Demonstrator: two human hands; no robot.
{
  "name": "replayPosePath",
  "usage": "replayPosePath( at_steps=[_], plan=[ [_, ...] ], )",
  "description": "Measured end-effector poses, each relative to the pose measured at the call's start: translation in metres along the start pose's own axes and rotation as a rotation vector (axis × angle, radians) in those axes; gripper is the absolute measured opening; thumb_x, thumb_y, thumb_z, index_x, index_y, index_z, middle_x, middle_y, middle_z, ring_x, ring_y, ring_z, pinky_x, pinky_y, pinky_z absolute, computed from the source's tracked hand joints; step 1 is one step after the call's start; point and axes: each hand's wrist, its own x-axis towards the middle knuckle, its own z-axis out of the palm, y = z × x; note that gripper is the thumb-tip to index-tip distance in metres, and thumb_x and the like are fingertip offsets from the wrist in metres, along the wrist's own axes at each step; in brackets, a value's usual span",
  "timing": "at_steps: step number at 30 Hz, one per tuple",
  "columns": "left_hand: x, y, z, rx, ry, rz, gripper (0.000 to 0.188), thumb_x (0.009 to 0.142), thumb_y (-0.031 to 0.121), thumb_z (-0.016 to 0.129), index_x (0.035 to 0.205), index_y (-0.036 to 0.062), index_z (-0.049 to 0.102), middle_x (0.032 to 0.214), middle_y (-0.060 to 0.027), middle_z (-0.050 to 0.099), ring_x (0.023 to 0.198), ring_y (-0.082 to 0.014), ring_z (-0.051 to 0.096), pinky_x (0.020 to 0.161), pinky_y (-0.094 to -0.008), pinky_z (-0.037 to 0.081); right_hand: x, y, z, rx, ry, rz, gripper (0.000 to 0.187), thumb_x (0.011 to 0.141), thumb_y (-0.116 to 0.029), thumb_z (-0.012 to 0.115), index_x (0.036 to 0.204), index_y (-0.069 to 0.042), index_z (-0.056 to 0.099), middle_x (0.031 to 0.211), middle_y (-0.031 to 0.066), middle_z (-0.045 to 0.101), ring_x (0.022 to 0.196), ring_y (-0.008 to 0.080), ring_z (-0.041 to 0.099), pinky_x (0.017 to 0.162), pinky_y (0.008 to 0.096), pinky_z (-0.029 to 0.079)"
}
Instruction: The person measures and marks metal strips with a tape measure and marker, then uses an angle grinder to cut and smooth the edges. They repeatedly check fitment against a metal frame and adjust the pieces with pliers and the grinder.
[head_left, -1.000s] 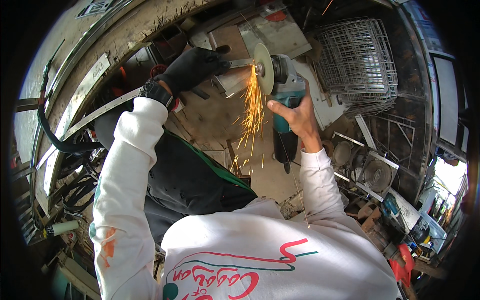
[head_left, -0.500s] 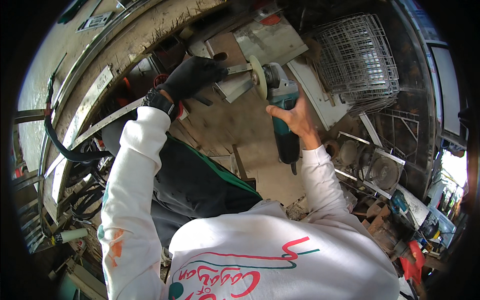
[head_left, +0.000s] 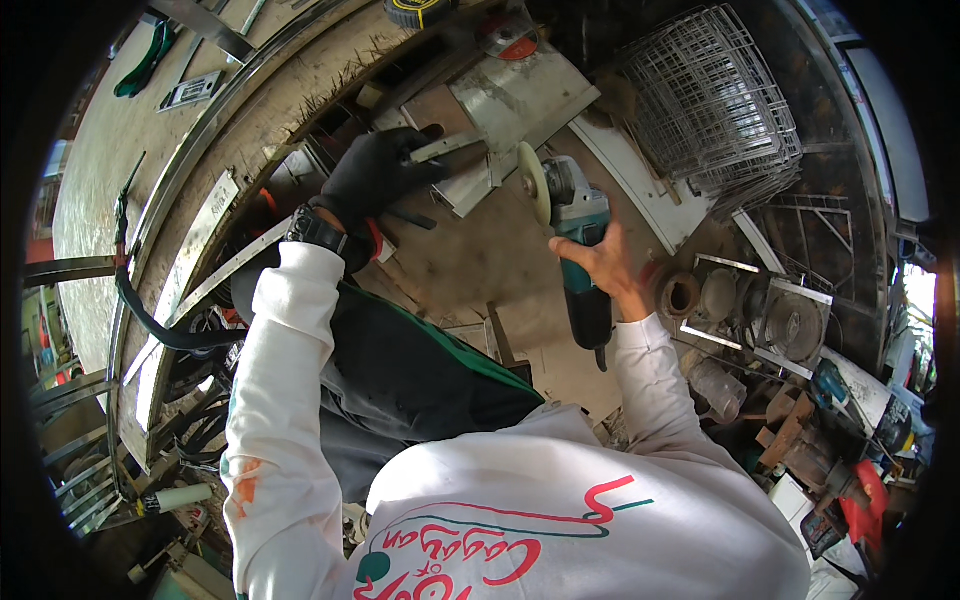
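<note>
In a black glove, my left hand (head_left: 368,175) is closed on one end of a short, flat metal strip (head_left: 450,147), whose other end points right. My bare right hand (head_left: 608,265) wraps round the body of a teal and black angle grinder (head_left: 585,222), thumb across its near side. A pale yellow disc (head_left: 536,183) is fitted on the grinder's head, facing left. A gap separates the disc from the strip's free end. Whether the disc is turning I cannot tell.
A workbench (head_left: 205,130) with metal bars curves along the left. White panels (head_left: 525,95) lie beyond my hands, and a stack of wire racks (head_left: 710,100) stands at the far right. Burner frames (head_left: 790,315) and scrap sit right of my arm. A black cable (head_left: 140,310) hangs at left.
The strip has come away from the disc and now tilts up to the right. My right hand has drawn the grinder slightly nearer and to the right. The whole view has shifted a little.
</note>
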Motion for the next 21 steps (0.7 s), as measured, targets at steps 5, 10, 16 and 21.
replayPosePath(
  at_steps=[5, 10, 16, 21],
  plan=[
    [0.009, 0.012, -0.011, 0.082, 0.243, 0.187, 0.04, 0.088, 0.03, 0.082, 0.119, 0.0047, 0.073, 0.094, -0.0159, 0.076, 0.088, -0.0311, 0.076, 0.081, -0.0387, 0.058, -0.007, 0.011, -0.01, 0.016, 0.067, 0.085, 0.086, 0.071, -0.02, 0.092, 0.143, 0.0, 0.048, 0.119, 0.0112, 0.067, 0.106, 0.0218, 0.065, 0.096, 0.0354, 0.054],
    [0.027, 0.018, -0.009, 0.259, 0.38, 0.231, 0.038, 0.088, 0.04, 0.078, 0.117, 0.0167, 0.077, 0.108, -0.0143, 0.071, 0.104, -0.0331, 0.07, 0.089, -0.0476, 0.054, -0.011, 0.001, -0.007, 0.135, 0.088, 0.155, 0.078, 0.074, -0.019, 0.091, 0.137, -0.002, 0.05, 0.106, 0.0104, 0.07, 0.089, 0.021, 0.07, 0.083, 0.0353, 0.058],
    [-0.012, 0.069, 0.098, 0.485, 0.355, 0.335, 0.018, 0.096, 0.03, 0.064, 0.101, 0.0143, 0.07, 0.093, -0.0153, 0.067, 0.084, -0.037, 0.068, 0.072, -0.0508, 0.054, -0.031, -0.017, -0.021, 0.31, 0.156, 0.305, 0.056, 0.08, -0.014, 0.088, 0.125, -0.002, 0.056, 0.097, 0.0096, 0.069, 0.074, 0.0202, 0.071, 0.066, 0.0357, 0.061],
    [0.004, 0.045, 0.148, 0.694, 0.428, 0.266, 0.011, 0.088, 0.014, 0.064, 0.098, 0.0094, 0.063, 0.099, -0.0141, 0.059, 0.086, -0.0361, 0.064, 0.072, -0.0492, 0.053, -0.035, -0.006, -0.025, 0.283, 0.239, 0.168, 0.047, 0.08, -0.018, 0.087, 0.115, 0.0, 0.062, 0.089, 0.0105, 0.068, 0.069, 0.0227, 0.071, 0.061, 0.0352, 0.059]
  ],
)
